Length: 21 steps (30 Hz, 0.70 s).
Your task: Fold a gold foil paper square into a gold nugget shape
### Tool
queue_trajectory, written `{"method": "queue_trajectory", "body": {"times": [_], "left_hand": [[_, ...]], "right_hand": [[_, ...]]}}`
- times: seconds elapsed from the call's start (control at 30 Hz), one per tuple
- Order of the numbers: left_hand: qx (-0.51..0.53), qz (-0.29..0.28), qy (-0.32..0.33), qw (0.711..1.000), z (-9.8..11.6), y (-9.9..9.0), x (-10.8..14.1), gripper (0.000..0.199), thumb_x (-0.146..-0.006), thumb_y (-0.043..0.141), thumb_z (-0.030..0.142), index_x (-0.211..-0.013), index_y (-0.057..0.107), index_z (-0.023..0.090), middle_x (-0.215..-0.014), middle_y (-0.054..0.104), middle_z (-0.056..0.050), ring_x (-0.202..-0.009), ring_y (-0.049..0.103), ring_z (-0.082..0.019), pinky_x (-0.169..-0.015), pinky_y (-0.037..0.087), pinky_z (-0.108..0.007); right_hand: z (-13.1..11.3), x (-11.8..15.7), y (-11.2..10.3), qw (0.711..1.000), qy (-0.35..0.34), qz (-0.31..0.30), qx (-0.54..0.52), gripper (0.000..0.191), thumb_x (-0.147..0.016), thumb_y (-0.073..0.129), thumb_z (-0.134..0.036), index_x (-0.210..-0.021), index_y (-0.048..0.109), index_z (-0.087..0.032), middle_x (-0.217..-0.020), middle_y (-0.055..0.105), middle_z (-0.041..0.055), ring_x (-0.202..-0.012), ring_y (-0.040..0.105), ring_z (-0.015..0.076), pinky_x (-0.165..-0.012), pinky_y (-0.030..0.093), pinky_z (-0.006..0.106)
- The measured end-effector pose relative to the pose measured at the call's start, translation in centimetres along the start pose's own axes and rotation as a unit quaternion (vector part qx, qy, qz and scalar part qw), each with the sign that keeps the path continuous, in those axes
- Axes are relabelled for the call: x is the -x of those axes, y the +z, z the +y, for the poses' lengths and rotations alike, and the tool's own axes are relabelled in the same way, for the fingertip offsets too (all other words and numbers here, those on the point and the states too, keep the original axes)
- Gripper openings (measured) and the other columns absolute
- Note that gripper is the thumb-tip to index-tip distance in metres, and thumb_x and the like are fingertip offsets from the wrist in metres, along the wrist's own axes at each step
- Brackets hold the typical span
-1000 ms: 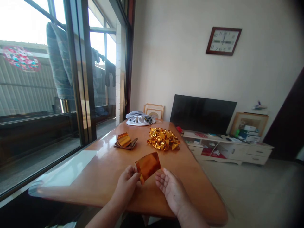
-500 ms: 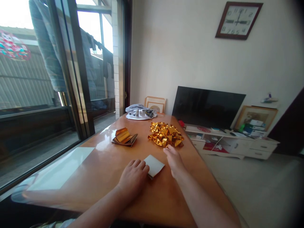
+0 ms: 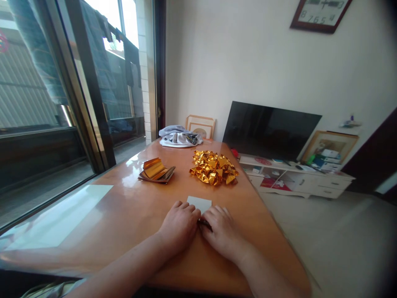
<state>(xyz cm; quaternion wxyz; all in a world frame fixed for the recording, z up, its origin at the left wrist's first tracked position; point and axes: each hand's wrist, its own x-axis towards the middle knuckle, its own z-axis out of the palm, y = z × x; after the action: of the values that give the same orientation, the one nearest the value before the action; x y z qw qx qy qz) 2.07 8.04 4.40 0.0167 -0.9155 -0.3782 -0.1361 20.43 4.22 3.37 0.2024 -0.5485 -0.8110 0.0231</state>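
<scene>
Both hands sit close together on the table, the left hand [image 3: 179, 225] and right hand [image 3: 221, 234] lying low with the fingers slightly curled, almost meeting over a white sheet [image 3: 199, 203]. Only the far edge of the sheet pokes out past the fingers, so most of it is hidden, and something dark shows in the narrow gap between the hands. No idea if that's a fold or the sheet's underside, and I can't tell whether they're pinching it or just pressing down. Progress-wise, a fair bit looks done: a loose heap of folded gold foil pieces [image 3: 214, 167] sits just ahead of the hands, while a smaller stack of gold foil sheets [image 3: 156, 171] off to the left looks like what's left. All of it is on a glossy wooden table [image 3: 124, 215], with a crumpled grey-and-white cloth [image 3: 180, 137] at the far end and a flat-screen TV [image 3: 271, 130] beyond.
</scene>
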Motion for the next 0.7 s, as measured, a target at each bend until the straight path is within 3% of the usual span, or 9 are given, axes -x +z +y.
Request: {"method": "queue_trajectory", "body": {"times": [0.17,0.37,0.53,0.7], "left_hand": [[0.069,-0.002,-0.020,0.997,-1.4,0.3,0.6,0.007,-0.087,0.056,0.018,-0.084,0.062,0.022,-0.090,0.066,-0.004,-0.086,0.060,-0.022,-0.076,0.039,-0.034],[0.169,-0.019,-0.048,0.984,-3.6,-0.7,1.1,0.010,-0.086,0.054,0.018,-0.084,0.062,0.022,-0.088,0.067,-0.001,-0.085,0.061,-0.019,-0.074,0.041,-0.028],[0.213,-0.030,-0.064,0.974,-4.7,-0.3,0.4,0.010,-0.086,0.054,0.021,-0.089,0.064,0.023,-0.088,0.069,0.000,-0.083,0.062,-0.018,-0.074,0.042,-0.027],[0.239,-0.052,-0.069,0.967,-5.3,0.1,-0.6,0.010,-0.085,0.053,0.022,-0.085,0.063,0.021,-0.088,0.069,-0.001,-0.080,0.061,-0.018,-0.069,0.041,-0.025]], "right_hand": [[0.7,0.2,0.2,1.000,-0.015,-0.006,-0.017,0.012,-0.097,0.058,-0.023,-0.092,0.070,-0.025,-0.096,0.066,0.0029,-0.095,0.056,0.0203,-0.086,0.041,0.033],[0.9,0.3,0.6,0.998,-0.009,0.017,-0.068,0.018,-0.098,0.054,-0.020,-0.093,0.072,-0.025,-0.094,0.066,0.0041,-0.093,0.058,0.0206,-0.083,0.044,0.032],[1.3,-0.1,1.0,0.986,0.042,0.037,-0.155,0.014,-0.094,0.055,-0.017,-0.101,0.066,-0.024,-0.097,0.067,0.0029,-0.092,0.060,0.0196,-0.080,0.045,0.029],[1.9,-0.5,1.3,0.980,0.092,0.044,-0.173,0.009,-0.090,0.056,-0.017,-0.084,0.059,-0.022,-0.085,0.065,0.0007,-0.082,0.060,0.0184,-0.071,0.042,0.027]]}}
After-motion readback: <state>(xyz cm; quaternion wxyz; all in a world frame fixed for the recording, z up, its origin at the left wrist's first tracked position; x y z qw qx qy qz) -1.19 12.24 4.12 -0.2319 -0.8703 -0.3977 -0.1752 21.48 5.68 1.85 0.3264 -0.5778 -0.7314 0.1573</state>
